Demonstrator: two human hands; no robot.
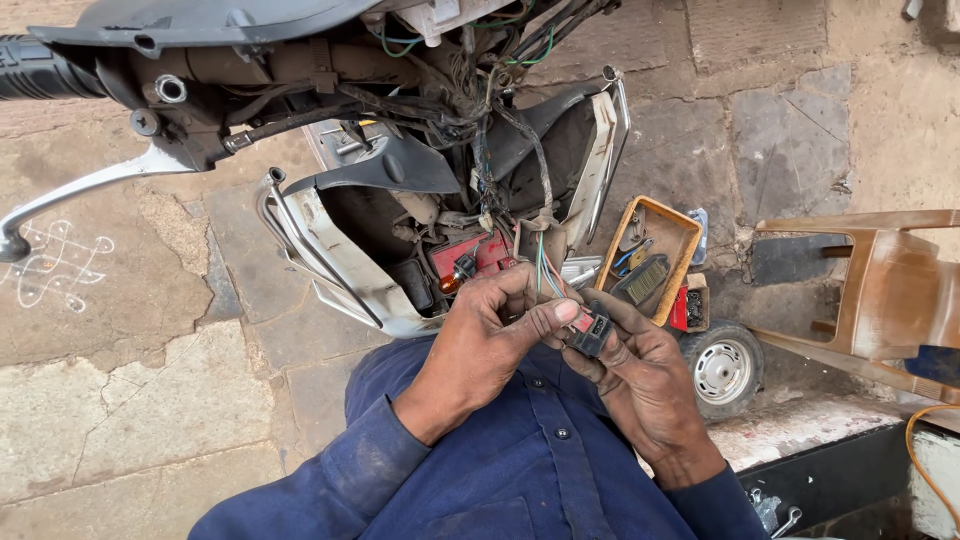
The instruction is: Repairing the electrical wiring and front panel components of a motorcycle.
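1. Head view, looking straight down: both hands meet in front of the chest, over a dark blue shirt (520, 470) with buttons down its front.
2. The left hand (490, 340) is closed, thumb and forefinger pinched on a small black connector block (592, 332), with the thumb tip pressed flat on its top.
3. The right hand (640, 375) is curled underneath, fingers closed round that same connector block, cradling it from below and the right side.
4. So the connector block sits squeezed between the two hands, right at the middle of the frame, held in the air above the lap.
5. Thin wires (543, 262), green and pale, run up from the block, past the left hand's fingers, into the tangle of harness above.
6. That tangle hangs from a stripped scooter front (400, 190): the panels are off, and the handlebar grip (40, 70) and silver brake lever (90, 185) stick out to the upper left.
7. Just above the left hand, inside the scooter body, sits a red battery (480, 255) with an orange bulb (452, 282) beside it.
8. To the right of the hands, an orange-rimmed tray (690, 235) lies on the stone floor (150, 400), holding tools and a brush.
9. Near the right wrist stands a small wheel (722, 368); a brown plastic chair (890, 290) lies at far right.
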